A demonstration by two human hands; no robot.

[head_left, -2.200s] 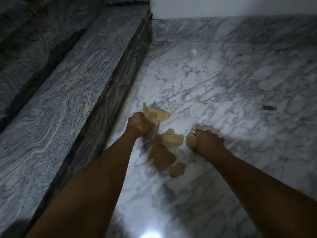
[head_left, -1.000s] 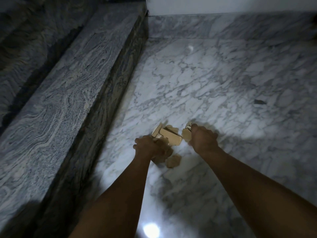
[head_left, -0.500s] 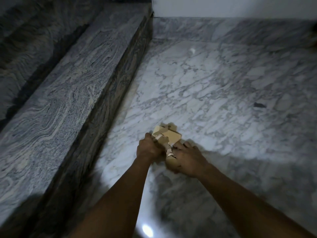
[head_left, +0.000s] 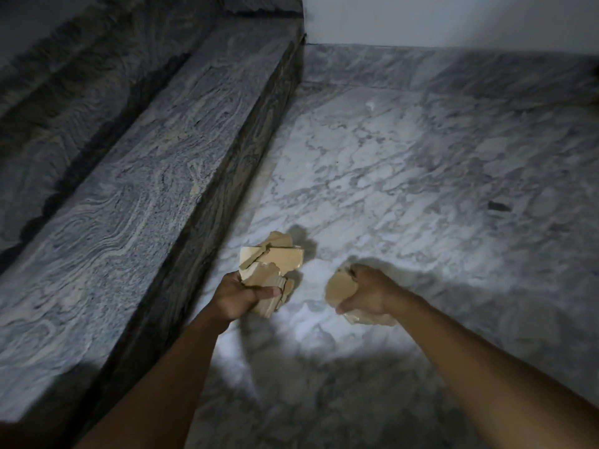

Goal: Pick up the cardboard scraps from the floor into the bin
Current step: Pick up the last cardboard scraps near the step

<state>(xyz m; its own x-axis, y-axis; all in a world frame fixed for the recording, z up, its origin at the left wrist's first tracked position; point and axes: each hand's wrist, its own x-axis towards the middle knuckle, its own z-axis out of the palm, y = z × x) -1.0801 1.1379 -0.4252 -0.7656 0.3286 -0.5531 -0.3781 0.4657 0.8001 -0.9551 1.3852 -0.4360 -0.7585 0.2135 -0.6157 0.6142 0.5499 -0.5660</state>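
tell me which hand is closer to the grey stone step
Left. The left hand, gripping a bundle of cardboard scraps, is just beside the stone step; the right hand is farther out over the floor.

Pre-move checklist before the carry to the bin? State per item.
1. Left hand gripping its stack of cardboard scraps: ok, fingers wrapped round the lower end.
2. Stack secure: cannot tell; several loose pieces fan out above the fist, and one could slip.
3. Right hand gripping its scrap: ok, closed round it.
4. Floor free of cardboard: ok where visible; the space under both hands is hidden.
5. Small dark bit on the floor to the right: cannot tell what it is.
6. Bin in view: not ok, it is out of frame.
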